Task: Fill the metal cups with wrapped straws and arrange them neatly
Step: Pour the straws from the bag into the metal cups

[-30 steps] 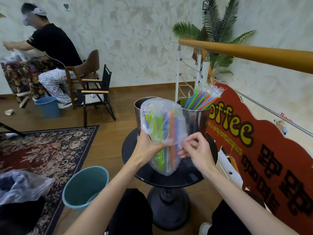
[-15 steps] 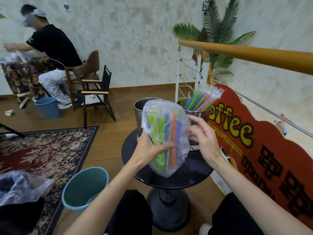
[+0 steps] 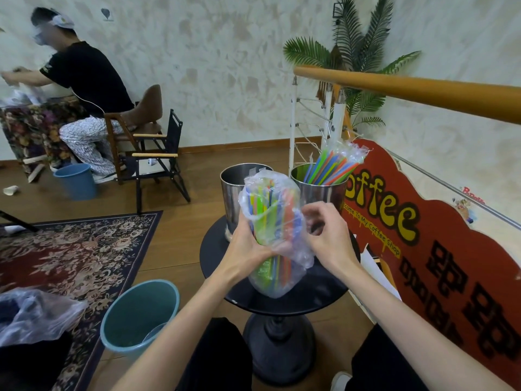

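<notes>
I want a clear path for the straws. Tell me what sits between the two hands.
The head view shows the clear bag of straws between them: the left hand grips its middle, the right hand pinches its plastic. Nothing else sits there.

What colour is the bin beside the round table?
Teal bin, seen in the head view.

I see: shiny steel cups (image 3: 236, 190), crinkly clear plastic bag (image 3: 270, 221), glossy black tabletop (image 3: 318, 292), polished wood handrail (image 3: 408, 88).
</notes>
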`<state>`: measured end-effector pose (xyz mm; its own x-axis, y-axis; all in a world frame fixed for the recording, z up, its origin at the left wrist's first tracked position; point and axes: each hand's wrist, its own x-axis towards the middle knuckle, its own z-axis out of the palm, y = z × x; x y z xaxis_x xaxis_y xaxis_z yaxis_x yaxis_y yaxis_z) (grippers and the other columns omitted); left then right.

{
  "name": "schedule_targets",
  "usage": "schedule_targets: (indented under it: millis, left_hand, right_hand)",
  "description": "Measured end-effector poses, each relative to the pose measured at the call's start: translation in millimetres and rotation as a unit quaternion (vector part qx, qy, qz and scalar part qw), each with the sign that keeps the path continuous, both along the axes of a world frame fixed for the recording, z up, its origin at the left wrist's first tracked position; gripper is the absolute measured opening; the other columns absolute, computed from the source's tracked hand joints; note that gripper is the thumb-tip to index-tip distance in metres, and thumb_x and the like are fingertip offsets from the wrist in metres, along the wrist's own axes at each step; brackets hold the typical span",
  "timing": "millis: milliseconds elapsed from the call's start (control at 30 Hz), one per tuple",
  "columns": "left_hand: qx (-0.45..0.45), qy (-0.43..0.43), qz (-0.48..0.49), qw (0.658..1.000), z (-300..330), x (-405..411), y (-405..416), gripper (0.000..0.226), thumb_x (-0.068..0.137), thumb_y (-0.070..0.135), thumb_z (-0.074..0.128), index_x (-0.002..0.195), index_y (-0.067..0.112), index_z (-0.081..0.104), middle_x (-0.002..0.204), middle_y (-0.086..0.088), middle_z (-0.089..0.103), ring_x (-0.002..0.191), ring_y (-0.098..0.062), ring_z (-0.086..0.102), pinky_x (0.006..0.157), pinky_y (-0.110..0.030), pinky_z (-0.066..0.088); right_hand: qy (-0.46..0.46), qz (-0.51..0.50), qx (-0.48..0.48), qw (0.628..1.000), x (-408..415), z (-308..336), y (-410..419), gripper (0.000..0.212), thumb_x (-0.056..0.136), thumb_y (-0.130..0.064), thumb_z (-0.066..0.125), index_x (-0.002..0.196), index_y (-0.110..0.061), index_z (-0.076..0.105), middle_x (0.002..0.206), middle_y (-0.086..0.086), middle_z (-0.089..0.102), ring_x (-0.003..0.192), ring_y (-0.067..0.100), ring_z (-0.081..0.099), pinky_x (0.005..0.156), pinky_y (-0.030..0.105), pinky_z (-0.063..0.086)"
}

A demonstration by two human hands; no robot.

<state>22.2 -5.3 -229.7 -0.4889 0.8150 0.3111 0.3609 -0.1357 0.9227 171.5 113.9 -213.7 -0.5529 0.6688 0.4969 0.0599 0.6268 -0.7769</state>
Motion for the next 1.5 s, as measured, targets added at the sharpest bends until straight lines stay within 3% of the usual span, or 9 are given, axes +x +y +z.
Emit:
schedule_targets:
  millis: [333, 600, 767, 900, 1033, 1133, 1233, 1367, 1500]
  left_hand:
    - [0.019, -0.018, 0.016, 1.000, 0, 2, 4, 0.083, 0.067, 0.019, 0.096, 0.136, 0.013, 0.052, 0.126, -0.003, 0.069, 0.119, -0.019, 0.066, 0.101, -0.044, 0.054]
    - [0.021, -0.019, 0.058, 0.998, -1, -1, 4, 0.075, 0.070, 0.008, 0.092, 0.133, 0.012, 0.052, 0.122, 0.003, 0.070, 0.113, -0.008, 0.067, 0.090, -0.018, 0.054]
    - [0.038, 0.002, 0.048, 0.998, 3, 1, 2, 0.064, 0.075, -0.001, 0.084, 0.131, 0.010, 0.054, 0.118, -0.001, 0.072, 0.112, -0.017, 0.069, 0.088, -0.029, 0.056]
    - [0.040, 0.070, 0.052, 0.995, 16, 15, -3, 0.045, 0.075, 0.024, 0.073, 0.119, 0.017, 0.062, 0.108, 0.008, 0.071, 0.103, -0.007, 0.065, 0.077, -0.011, 0.049]
    - [0.017, 0.101, 0.060, 0.993, 19, 20, -6, 0.043, 0.079, 0.026, 0.065, 0.117, 0.008, 0.058, 0.117, -0.009, 0.064, 0.111, -0.017, 0.058, 0.083, -0.017, 0.049]
    - [0.022, 0.111, 0.049, 0.992, 22, 21, -6, 0.040, 0.088, 0.011, 0.073, 0.125, 0.011, 0.058, 0.125, -0.005, 0.064, 0.121, -0.015, 0.056, 0.099, -0.034, 0.050]
    - [0.040, 0.079, 0.042, 0.995, 21, 21, -6, 0.059, 0.075, 0.037, 0.072, 0.127, 0.015, 0.058, 0.118, 0.011, 0.064, 0.114, 0.008, 0.056, 0.091, -0.014, 0.046]
    - [0.058, 0.010, 0.051, 0.997, 4, 8, -2, 0.072, 0.068, 0.014, 0.083, 0.133, 0.013, 0.052, 0.112, 0.011, 0.071, 0.111, -0.005, 0.066, 0.082, -0.016, 0.050]
    - [0.071, 0.012, 0.051, 0.996, -1, 3, 0, 0.085, 0.072, 0.003, 0.088, 0.138, 0.033, 0.043, 0.122, 0.017, 0.067, 0.114, -0.005, 0.066, 0.088, -0.015, 0.051]
  right_hand:
    - [0.004, 0.116, 0.009, 0.993, 5, 19, -2, 0.012, 0.089, -0.009, 0.074, 0.098, -0.016, 0.078, 0.093, -0.006, 0.074, 0.087, 0.008, 0.069, 0.074, 0.019, 0.052]
    - [0.072, -0.035, 0.178, 0.981, 7, 81, -3, 0.017, 0.094, -0.001, 0.061, 0.103, -0.010, 0.072, 0.102, 0.004, 0.062, 0.086, 0.001, 0.058, 0.075, 0.018, 0.049]
    - [-0.042, 0.038, 0.425, 0.903, -7, 103, -48, 0.025, 0.088, -0.033, 0.074, 0.093, -0.008, 0.074, 0.094, 0.008, 0.058, 0.084, 0.022, 0.054, 0.075, 0.037, 0.047]
    - [-0.174, -0.008, 0.531, 0.829, -29, 111, -71, 0.041, 0.084, -0.055, 0.068, 0.086, -0.014, 0.070, 0.097, 0.005, 0.053, 0.090, 0.025, 0.050, 0.077, 0.038, 0.037]
    - [-0.299, -0.043, 0.576, 0.760, -50, 113, -91, 0.016, 0.087, -0.031, 0.065, 0.093, -0.016, 0.068, 0.113, 0.006, 0.052, 0.104, 0.029, 0.049, 0.078, 0.038, 0.024]
    - [-0.332, -0.045, 0.546, 0.768, -58, 114, -90, 0.018, 0.088, -0.007, 0.055, 0.100, -0.015, 0.066, 0.116, 0.009, 0.050, 0.108, 0.030, 0.047, 0.078, 0.039, 0.018]
    - [-0.331, -0.024, 0.519, 0.788, -58, 118, -88, 0.013, 0.086, -0.010, 0.061, 0.094, -0.021, 0.061, 0.108, 0.003, 0.048, 0.105, 0.029, 0.050, 0.075, 0.035, 0.020]
    - [-0.241, 0.059, 0.305, 0.919, -54, 135, -76, 0.012, 0.081, -0.018, 0.063, 0.078, -0.025, 0.053, 0.084, -0.009, 0.051, 0.089, 0.026, 0.058, 0.067, 0.036, 0.038]
    - [-0.182, 0.084, 0.119, 0.973, -47, 148, -54, 0.019, 0.080, -0.016, 0.067, 0.090, -0.023, 0.052, 0.086, -0.005, 0.062, 0.090, 0.020, 0.056, 0.073, 0.036, 0.046]
